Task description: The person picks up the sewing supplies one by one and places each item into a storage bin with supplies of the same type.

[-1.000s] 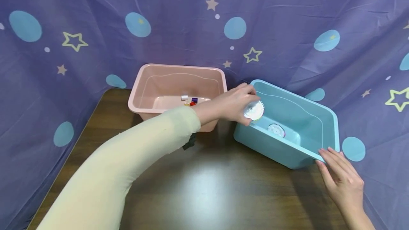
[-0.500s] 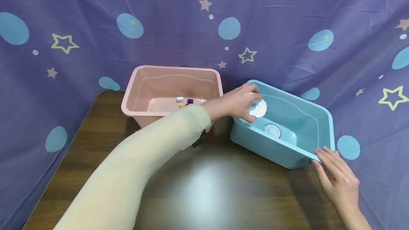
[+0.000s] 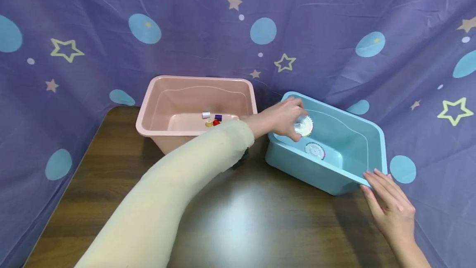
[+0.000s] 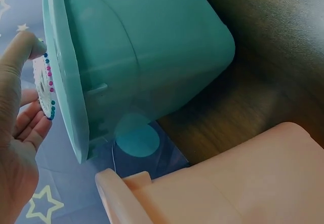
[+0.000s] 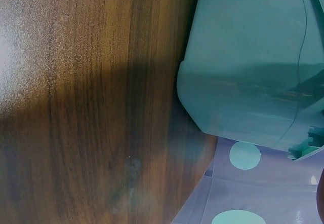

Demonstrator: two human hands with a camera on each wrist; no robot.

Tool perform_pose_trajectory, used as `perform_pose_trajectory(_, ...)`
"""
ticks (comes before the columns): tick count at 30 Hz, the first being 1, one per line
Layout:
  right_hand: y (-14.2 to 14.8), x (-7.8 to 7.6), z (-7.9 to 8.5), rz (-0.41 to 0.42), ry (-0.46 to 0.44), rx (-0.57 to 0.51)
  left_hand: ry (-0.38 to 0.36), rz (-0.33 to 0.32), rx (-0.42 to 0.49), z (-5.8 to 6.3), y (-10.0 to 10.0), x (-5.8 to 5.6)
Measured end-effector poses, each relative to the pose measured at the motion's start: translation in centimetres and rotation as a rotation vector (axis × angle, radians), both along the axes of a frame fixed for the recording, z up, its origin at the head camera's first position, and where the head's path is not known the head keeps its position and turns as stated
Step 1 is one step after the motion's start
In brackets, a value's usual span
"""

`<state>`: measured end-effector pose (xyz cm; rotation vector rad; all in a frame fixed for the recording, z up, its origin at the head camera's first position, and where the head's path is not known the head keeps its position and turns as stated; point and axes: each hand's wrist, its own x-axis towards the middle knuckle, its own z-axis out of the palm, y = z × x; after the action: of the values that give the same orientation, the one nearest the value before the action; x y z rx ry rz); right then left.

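My left hand (image 3: 283,118) grips a round wheel of sewing pins (image 3: 305,126) by its edge, above the left end of the blue bin (image 3: 327,179). Coloured pin heads line the rim of that pin wheel (image 4: 45,87) in the left wrist view, where thumb and fingers pinch it from both sides. A second pin wheel (image 3: 315,150) lies flat on the blue bin's floor. Over at the bin's near right corner, my right hand (image 3: 390,208) rests with fairly straight fingers on the rim. The right wrist view shows mostly the bin's outer wall (image 5: 243,67).
To the left stands a pink bin (image 3: 197,132) holding several small thread spools, among them a white spool (image 3: 206,115) and a purple spool (image 3: 218,117). My left sleeve crosses its front right corner. Both bins stand on a wooden table (image 3: 238,222) before a patterned curtain (image 3: 201,32).
The left hand has shifted slightly right with the pin wheel, farther over the blue bin. The whole view has drifted, so the bins appear farther left. The right hand stays at the rim.
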<state>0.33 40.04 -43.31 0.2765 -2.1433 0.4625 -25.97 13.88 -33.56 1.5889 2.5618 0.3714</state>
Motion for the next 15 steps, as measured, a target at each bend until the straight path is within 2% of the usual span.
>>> perform_pose_trajectory(7,-0.9,0.0,0.9,0.001,0.010,-0.005,-0.026,0.004,-0.037,-0.1,0.7,-0.3)
perform_pose_trajectory(15,-0.4,0.0,0.5,-0.006,0.001,0.003,-0.021,0.009,-0.070,-0.6,1.2,-0.6)
